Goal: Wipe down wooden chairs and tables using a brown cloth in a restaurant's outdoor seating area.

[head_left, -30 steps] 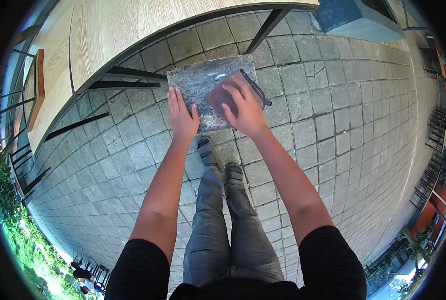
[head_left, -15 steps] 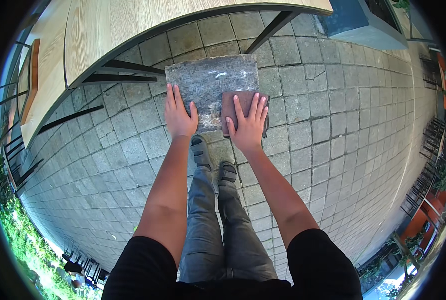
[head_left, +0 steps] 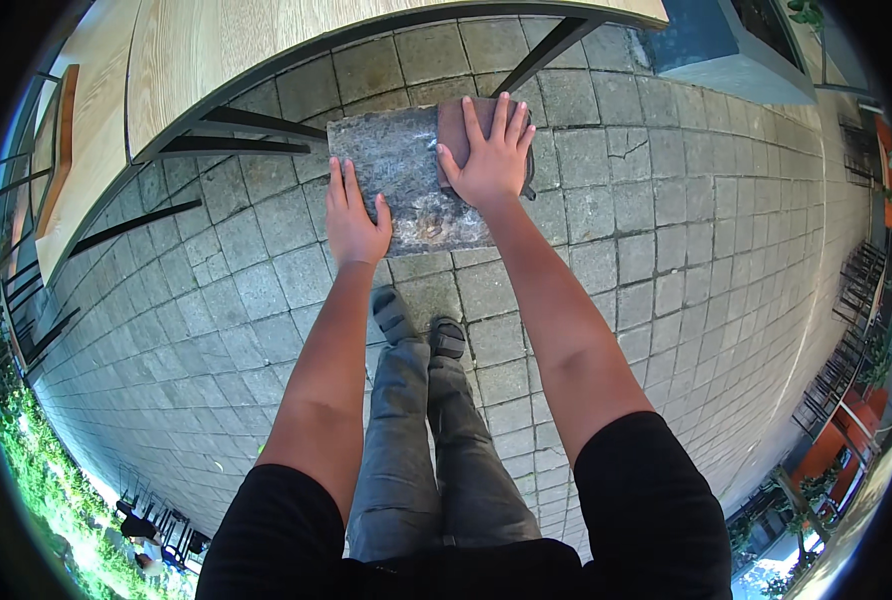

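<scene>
A worn grey board [head_left: 391, 145], stained pale and rusty along its near edge, lies in front of my feet; its support is hidden. My left hand [head_left: 356, 225] rests flat near its left edge, thumb spread away from the fingers. On the far right part sits a folded brown cloth [head_left: 451, 125], and a dark strip of it hangs past the right edge. Over this cloth my right hand [head_left: 491, 165] lies palm down with fingers spread, pressing it rather than gripping it.
A wooden table [head_left: 216, 60] with dark metal legs [head_left: 546, 60] stands just beyond the board. A blue-grey box-like block [head_left: 726, 65] is at the far right. Square paving [head_left: 656, 260] covers the ground. Black chairs [head_left: 861, 285] line the right rim, and green plants show at lower left.
My right hand and the brown cloth have slid away from me, from the board's near right corner to its far right corner. My left hand keeps its place on the board.
</scene>
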Demonstrator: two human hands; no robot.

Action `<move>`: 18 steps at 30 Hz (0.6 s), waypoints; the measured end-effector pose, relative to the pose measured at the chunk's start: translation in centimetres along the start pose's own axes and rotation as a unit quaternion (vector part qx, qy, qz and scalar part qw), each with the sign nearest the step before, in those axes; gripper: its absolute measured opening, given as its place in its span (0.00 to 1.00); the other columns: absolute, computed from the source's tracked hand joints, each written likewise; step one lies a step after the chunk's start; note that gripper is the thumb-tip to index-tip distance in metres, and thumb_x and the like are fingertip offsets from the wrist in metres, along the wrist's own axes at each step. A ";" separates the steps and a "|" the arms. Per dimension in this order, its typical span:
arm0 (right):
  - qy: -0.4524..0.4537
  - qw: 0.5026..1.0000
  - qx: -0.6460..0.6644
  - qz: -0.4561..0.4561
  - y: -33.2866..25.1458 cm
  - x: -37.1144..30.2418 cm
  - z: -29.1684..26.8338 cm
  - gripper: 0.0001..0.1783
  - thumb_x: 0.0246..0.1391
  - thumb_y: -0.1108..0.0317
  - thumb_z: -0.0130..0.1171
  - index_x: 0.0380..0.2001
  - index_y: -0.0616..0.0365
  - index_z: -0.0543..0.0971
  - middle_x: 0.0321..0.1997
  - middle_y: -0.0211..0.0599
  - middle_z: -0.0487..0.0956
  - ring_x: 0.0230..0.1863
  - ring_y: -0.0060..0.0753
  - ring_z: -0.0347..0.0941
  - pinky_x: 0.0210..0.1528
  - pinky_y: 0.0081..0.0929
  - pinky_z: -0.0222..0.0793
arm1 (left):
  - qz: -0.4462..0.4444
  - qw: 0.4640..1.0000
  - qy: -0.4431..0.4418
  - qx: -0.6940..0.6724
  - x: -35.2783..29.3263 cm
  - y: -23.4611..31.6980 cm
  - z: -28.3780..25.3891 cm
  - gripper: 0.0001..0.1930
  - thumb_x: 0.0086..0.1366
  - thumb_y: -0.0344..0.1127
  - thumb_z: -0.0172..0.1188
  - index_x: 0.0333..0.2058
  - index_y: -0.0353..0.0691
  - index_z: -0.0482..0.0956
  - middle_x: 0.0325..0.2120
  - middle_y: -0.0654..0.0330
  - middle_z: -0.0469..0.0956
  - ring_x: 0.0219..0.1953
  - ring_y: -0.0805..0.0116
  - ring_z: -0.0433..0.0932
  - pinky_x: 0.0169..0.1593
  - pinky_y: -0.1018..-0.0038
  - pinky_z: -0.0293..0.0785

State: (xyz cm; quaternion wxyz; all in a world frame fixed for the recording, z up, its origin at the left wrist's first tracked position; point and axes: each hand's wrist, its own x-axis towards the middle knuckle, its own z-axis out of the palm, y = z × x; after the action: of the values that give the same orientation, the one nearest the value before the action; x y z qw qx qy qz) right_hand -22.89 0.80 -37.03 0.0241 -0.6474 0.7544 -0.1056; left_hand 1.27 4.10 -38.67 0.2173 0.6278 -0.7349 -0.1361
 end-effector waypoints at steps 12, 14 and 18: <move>0.022 0.999 0.027 -0.014 0.2 -0.3 0.3 0.50 0.59 0.36 0.59 0.82 0.35 0.61 0.87 0.64 0.46 0.86 0.78 0.36 0.82 0.75 0.37 | 0.015 1.000 0.013 0.018 -0.2 0.0 0.0 0.40 0.71 0.42 0.60 0.77 0.35 0.60 0.80 0.47 0.55 0.72 0.38 0.67 0.70 0.49 0.70; 0.030 0.999 0.030 -0.014 -0.1 -0.4 0.2 0.49 0.60 0.39 0.58 0.82 0.38 0.60 0.87 0.62 0.47 0.86 0.74 0.37 0.82 0.75 0.35 | 0.009 1.000 0.010 0.017 -0.1 -0.1 -0.2 0.39 0.71 0.42 0.60 0.77 0.35 0.60 0.80 0.47 0.55 0.72 0.38 0.67 0.70 0.49 0.70; 0.008 0.998 0.033 -0.050 0.3 -0.4 0.4 0.49 0.60 0.41 0.57 0.82 0.42 0.60 0.87 0.58 0.49 0.87 0.68 0.37 0.83 0.75 0.33 | 0.002 1.000 0.005 0.018 -0.1 0.1 -0.4 0.40 0.70 0.42 0.60 0.77 0.34 0.60 0.80 0.47 0.55 0.72 0.38 0.66 0.70 0.49 0.70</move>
State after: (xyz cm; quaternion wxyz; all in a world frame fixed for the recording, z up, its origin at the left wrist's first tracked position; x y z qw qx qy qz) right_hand -23.04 1.18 -37.52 0.0341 -0.6824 0.7172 -0.1373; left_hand 1.42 4.19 -38.28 0.2095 0.6307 -0.7377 -0.1193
